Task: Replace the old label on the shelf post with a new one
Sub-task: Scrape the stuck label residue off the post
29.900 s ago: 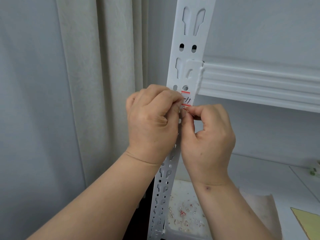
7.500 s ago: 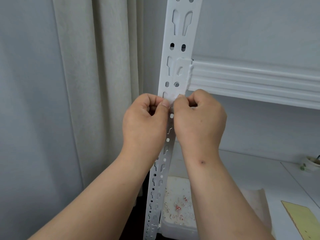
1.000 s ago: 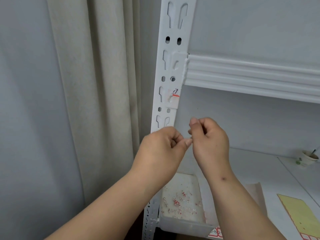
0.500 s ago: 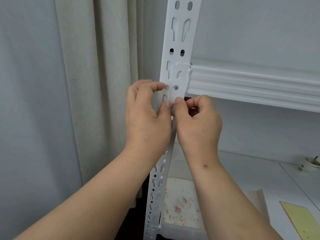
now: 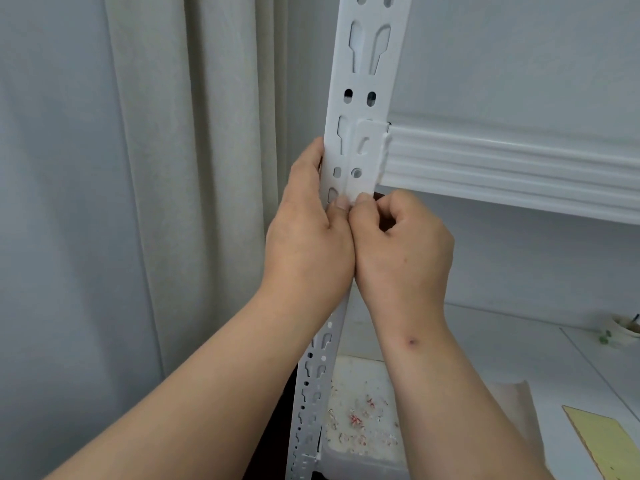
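**Both hands at the shelf post, label hidden beneath the thumbs**

Surroundings: a pale curtain hangs to the left of the white slotted shelf post, and behind both is a grey wall. A ribbed white shelf beam hooks into the post and runs off to the right. Below it lies a lower shelf surface. On that surface, near the foot of the post, sits a white tray strewn with small red and white scraps. Beside the tray is a brownish sheet, and at the near right edge a yellow sheet. A small cup stands at the far right.

Obstruction: the two hands cover the post just under the beam bracket, so the label itself cannot be made out; it may lie under the thumb tips.

Left hand: fingers wrapped round the left edge of the post, thumb pressed flat on the post face just below the bracket. It grasps the post.

Right hand: fingers curled into the palm, thumb tip on the post face, touching the left thumb. Whether it pinches anything cannot be told
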Available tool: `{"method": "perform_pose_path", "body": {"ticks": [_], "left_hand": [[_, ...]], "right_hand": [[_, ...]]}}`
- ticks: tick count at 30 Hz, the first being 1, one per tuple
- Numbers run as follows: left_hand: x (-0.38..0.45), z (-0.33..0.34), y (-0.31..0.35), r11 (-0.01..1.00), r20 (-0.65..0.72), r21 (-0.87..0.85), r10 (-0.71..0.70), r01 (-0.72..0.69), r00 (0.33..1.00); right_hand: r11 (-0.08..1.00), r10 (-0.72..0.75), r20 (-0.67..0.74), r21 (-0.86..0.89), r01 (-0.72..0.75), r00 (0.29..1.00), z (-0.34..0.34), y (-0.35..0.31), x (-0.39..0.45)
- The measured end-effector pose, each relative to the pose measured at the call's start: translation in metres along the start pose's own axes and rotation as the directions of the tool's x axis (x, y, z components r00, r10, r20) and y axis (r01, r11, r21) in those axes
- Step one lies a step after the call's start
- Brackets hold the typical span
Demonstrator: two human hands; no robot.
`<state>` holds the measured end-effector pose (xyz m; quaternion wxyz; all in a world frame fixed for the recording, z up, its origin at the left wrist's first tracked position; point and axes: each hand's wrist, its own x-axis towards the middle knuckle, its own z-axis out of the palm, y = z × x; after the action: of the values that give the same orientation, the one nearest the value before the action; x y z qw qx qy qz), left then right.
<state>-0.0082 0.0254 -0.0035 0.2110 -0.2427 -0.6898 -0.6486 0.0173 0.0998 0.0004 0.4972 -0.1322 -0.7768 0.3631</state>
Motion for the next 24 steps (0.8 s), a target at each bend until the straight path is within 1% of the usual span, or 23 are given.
{"method": "perform_pose_path", "body": {"ticks": [9,15,24], "left_hand": [[-0.0001,-0.0041,0.0067,0.985,0.052,-0.151,-0.08,0.087,0.995],[0.0009,-0.0045,0.0051,0.977,0.085,-0.184,-0.095,0.109,0.992],[0.0028,-0.0036,0.0002,0.975,0.092,-0.196,-0.084,0.101,0.992]], "right_hand": [[0.999,0.012,-0.012,0.052,-0.011,1.0,0.0052,-0.0003,-0.0018],[0.999,0.013,-0.002,0.036,-0.012,1.0,0.0044,-0.0012,-0.0025],[0.993,0.059,-0.035,0.105,-0.055,0.998,0.0022,-0.0008,-0.0007]]}}
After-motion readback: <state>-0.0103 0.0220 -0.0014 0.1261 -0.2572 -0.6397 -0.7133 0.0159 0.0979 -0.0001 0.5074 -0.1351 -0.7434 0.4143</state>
